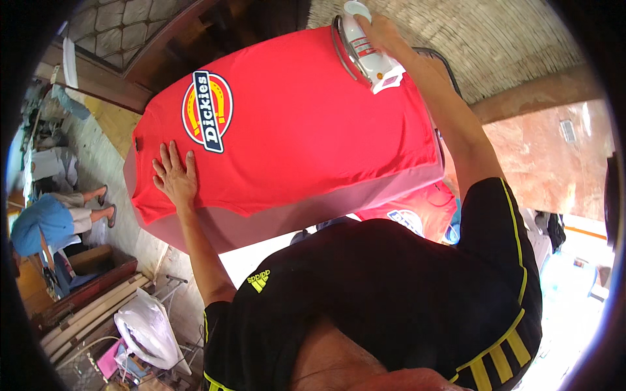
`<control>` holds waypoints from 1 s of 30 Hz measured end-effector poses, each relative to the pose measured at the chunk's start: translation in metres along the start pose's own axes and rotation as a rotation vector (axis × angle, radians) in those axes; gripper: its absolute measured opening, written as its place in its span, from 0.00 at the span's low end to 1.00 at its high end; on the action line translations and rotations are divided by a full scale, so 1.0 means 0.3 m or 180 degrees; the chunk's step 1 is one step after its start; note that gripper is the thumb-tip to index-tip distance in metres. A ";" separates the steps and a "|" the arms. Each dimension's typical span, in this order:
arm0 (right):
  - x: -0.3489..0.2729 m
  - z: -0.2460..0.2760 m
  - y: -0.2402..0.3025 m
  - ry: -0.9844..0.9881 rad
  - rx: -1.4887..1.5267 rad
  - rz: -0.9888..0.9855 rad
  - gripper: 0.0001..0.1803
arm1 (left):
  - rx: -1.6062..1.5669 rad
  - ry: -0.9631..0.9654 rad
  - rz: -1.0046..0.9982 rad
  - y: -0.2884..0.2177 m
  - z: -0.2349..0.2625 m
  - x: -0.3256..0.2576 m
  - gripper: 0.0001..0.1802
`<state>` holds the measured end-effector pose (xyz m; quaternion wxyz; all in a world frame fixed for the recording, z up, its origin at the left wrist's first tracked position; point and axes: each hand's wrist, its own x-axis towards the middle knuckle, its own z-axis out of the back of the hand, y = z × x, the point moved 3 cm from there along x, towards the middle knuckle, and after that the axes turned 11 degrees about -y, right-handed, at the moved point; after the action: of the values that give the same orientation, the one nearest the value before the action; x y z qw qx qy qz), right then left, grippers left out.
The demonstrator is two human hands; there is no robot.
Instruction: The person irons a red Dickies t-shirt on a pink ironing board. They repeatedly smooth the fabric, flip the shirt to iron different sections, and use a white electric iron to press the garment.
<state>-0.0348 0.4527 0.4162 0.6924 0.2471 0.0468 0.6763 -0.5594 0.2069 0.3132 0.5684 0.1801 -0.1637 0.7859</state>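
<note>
A red T-shirt (280, 111) with a round printed emblem lies spread over a dusky pink ironing board (274, 225). My left hand (176, 178) rests flat on the cloth near the shirt's left end, fingers spread. At the far right of the board, my right hand (381, 34) grips a white and grey clothes iron (366, 55) by its handle. The iron stands over the shirt's far right edge; whether its soleplate presses on the cloth I cannot tell.
Under the board's near side hangs another red printed shirt (420, 212). A woven wall (456, 26) rises behind the board. At the left, a person in a blue top (39, 225) stands on the floor. A white plastic bag (149, 329) and wooden planks (98, 316) lie at the lower left.
</note>
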 end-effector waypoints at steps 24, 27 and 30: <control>-0.471 -0.141 0.618 0.0883 0.1283 0.0607 0.29 | -0.0153 -0.0033 0.0087 0.065 0.011 -0.035 0.37; -0.670 -0.069 0.588 0.0657 0.1066 0.0811 0.26 | -0.0246 -0.0164 0.0024 0.056 -0.008 -0.021 0.36; -0.820 -0.022 0.638 0.1058 0.0857 0.1004 0.24 | -0.0422 -0.0191 -0.0124 0.070 -0.015 -0.020 0.36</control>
<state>-0.2321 0.2114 0.4216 0.5221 0.2269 0.2104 0.7948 -0.5780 0.1978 0.3055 0.5891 0.1687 -0.2288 0.7564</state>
